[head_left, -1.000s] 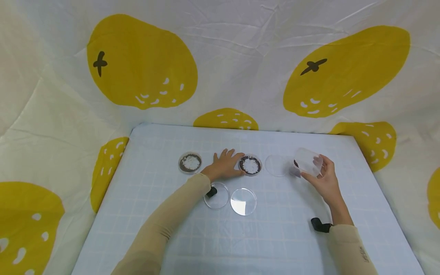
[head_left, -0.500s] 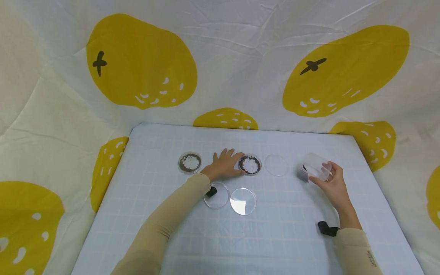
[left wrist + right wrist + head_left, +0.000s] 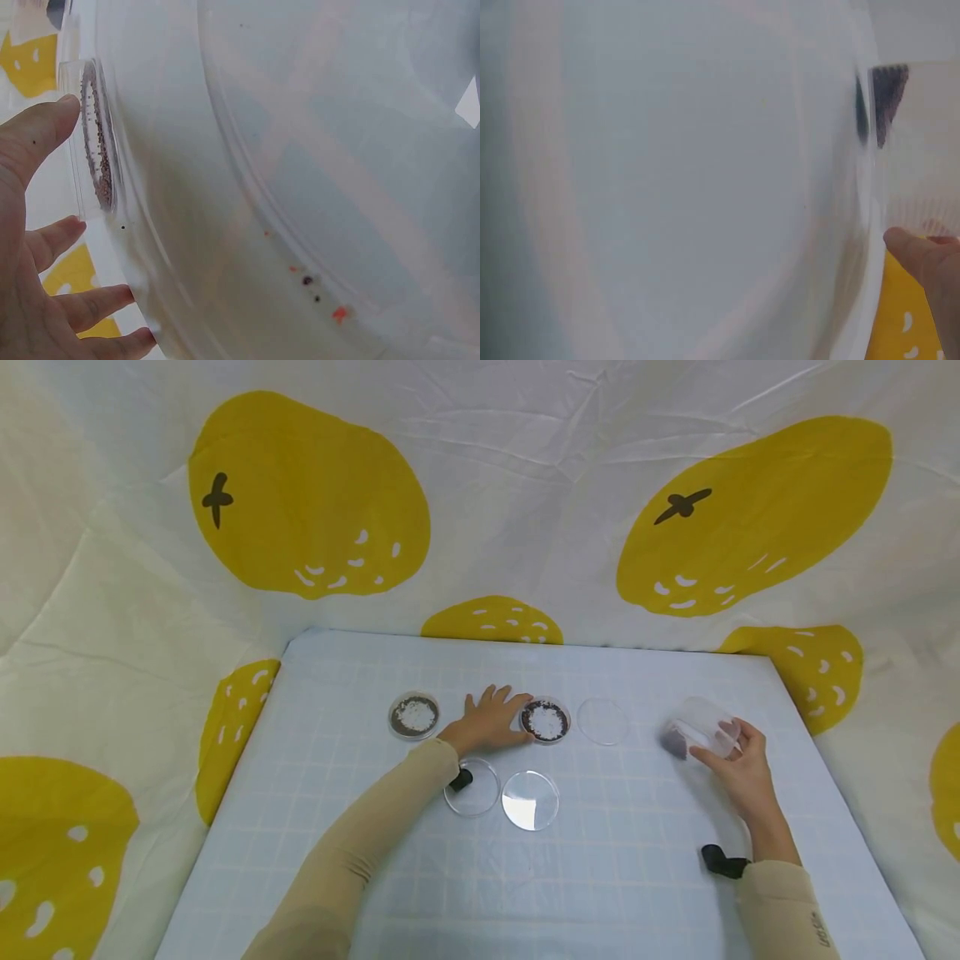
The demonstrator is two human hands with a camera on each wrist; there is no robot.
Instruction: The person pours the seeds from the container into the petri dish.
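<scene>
The left forearm (image 3: 371,839) slants from near left toward the middle; the left hand (image 3: 487,727) grips between thumb (image 3: 49,131) and index finger (image 3: 60,240), other fingers spread. The right forearm (image 3: 783,902) reaches from near right, the right hand (image 3: 742,772) gripping with its thumb to the left.

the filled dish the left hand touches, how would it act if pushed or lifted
The filled dish looks low and flat, so it will likely slide rather than tip. Its clear wall looks rigid, so it probably won't flex. The loose-looking white bits could shift if it tilts.
</scene>
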